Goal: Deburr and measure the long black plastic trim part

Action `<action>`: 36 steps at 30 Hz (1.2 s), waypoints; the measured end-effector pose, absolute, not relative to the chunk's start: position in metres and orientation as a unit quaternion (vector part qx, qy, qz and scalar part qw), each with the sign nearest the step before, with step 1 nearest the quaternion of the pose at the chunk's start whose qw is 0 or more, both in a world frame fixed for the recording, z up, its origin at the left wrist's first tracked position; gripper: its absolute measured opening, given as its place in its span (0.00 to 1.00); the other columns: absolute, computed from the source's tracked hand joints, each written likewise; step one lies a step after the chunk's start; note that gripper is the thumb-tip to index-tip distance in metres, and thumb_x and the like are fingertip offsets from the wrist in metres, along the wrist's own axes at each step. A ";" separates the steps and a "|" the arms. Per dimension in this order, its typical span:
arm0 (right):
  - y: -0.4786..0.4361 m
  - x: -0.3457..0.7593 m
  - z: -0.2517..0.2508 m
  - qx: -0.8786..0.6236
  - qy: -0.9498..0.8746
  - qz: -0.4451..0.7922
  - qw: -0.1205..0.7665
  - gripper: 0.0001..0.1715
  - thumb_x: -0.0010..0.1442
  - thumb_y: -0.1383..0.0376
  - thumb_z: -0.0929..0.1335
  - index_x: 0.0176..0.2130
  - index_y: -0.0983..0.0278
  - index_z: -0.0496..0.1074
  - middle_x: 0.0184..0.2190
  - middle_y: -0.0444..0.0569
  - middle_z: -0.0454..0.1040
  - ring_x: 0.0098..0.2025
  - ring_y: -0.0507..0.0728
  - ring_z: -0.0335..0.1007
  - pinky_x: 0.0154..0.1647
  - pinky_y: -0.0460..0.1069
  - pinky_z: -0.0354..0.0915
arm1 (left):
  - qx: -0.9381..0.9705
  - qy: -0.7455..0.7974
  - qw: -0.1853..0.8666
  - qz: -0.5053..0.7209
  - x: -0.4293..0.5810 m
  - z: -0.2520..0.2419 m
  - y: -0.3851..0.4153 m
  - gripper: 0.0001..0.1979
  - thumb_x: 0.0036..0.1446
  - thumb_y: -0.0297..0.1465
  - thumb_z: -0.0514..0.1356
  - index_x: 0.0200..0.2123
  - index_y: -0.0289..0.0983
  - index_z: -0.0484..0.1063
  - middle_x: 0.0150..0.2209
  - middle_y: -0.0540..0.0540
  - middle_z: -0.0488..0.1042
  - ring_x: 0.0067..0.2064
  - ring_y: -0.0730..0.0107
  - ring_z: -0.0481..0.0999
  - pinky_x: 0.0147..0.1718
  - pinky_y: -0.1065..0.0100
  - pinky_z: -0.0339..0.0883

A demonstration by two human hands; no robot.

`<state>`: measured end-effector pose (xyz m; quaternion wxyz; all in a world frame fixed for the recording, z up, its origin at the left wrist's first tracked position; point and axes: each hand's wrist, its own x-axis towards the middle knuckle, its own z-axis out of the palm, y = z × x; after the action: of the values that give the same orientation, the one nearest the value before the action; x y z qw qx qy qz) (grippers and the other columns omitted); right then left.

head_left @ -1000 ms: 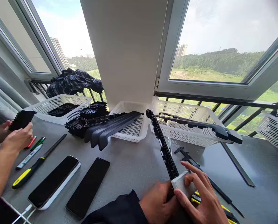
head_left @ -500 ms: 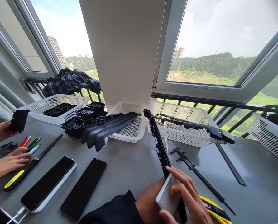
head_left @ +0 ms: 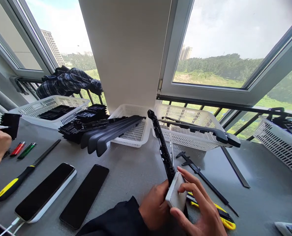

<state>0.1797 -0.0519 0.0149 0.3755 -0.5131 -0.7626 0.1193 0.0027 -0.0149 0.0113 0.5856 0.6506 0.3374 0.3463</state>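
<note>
Head view: left hand (head_left: 154, 206) grasps black strip (head_left: 162, 148) at 5 o'clock, tip toward 11; right hand (head_left: 202, 207) pinches pale block (head_left: 175, 191) over near end. Strip probably light, stiff, snappable; hold near block.

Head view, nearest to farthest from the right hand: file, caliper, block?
From the right hand:
1. Block: in its fingers.
2. Caliper: on the table just beyond the hand.
3. File: far over on the left, past both phones.
</note>
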 end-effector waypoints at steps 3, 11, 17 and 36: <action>-0.052 0.178 0.015 -0.514 -0.751 0.133 0.392 0.19 0.65 0.48 0.73 0.47 0.55 0.69 0.69 0.56 0.68 0.66 0.69 0.72 0.58 0.59 0.75 | 0.651 0.349 0.574 0.354 0.003 0.014 -0.015 0.12 0.70 0.36 0.56 0.46 0.36 0.76 0.39 0.47 0.78 0.38 0.66 0.72 0.38 0.68 0.63; -0.045 0.182 0.009 -0.591 -0.682 0.175 0.394 0.19 0.68 0.46 0.68 0.49 0.56 0.69 0.66 0.56 0.71 0.60 0.68 0.77 0.52 0.61 0.77 | 0.663 0.364 0.539 0.371 0.001 0.012 -0.016 0.20 0.73 0.43 0.53 0.49 0.35 0.77 0.36 0.47 0.79 0.35 0.66 0.74 0.37 0.67 0.64; -0.053 0.177 0.015 -0.529 -0.732 0.166 0.395 0.25 0.64 0.48 0.73 0.54 0.56 0.69 0.67 0.58 0.70 0.63 0.69 0.75 0.57 0.59 0.76 | 0.663 0.372 0.542 0.358 0.001 0.013 -0.013 0.13 0.68 0.37 0.57 0.46 0.36 0.77 0.39 0.45 0.82 0.37 0.63 0.75 0.37 0.67 0.65; -0.050 0.181 0.016 -0.533 -0.664 0.197 0.485 0.12 0.66 0.55 0.68 0.40 0.57 0.61 0.65 0.60 0.67 0.65 0.71 0.69 0.57 0.62 0.72 | 0.670 0.352 0.554 0.346 0.002 0.011 -0.014 0.13 0.71 0.39 0.54 0.38 0.37 0.72 0.30 0.50 0.75 0.31 0.69 0.73 0.33 0.69 0.63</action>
<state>0.1811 -0.0498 0.0160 0.4853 -0.5333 -0.6644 0.1968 0.0023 -0.0141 0.0112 0.5542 0.6704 0.3520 0.3458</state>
